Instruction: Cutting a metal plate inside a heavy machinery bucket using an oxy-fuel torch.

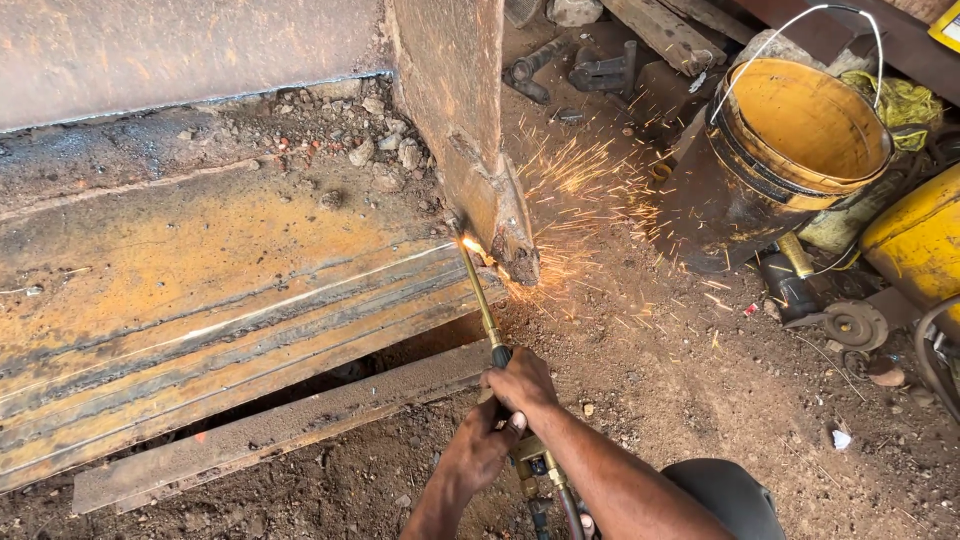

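Cutting steel: rusty steel plate (200, 290) lies on the dirt floor (700, 400); flame bites at its right edge.
Torch: brass cutting torch (482, 300), tip at the plate's corner; best held steady, sparks (580, 190) thrown away.
Hands: right hand (520, 385) and left hand (480, 450) both clenched around the torch's grip.

A yellow bucket (800, 125) with a wire handle stands on the dirt ground (700, 390) near the upper right corner, with a crumpled yellow rag (905, 100) just beside its rim and a yellow drum (920, 240) at the right edge. Below the bucket lies a small rusty disc (855, 325), and near the top edge rest dark metal clamps (600, 70) and a weathered plank (665, 35). Loose stones (385, 150) are scattered at upper centre.
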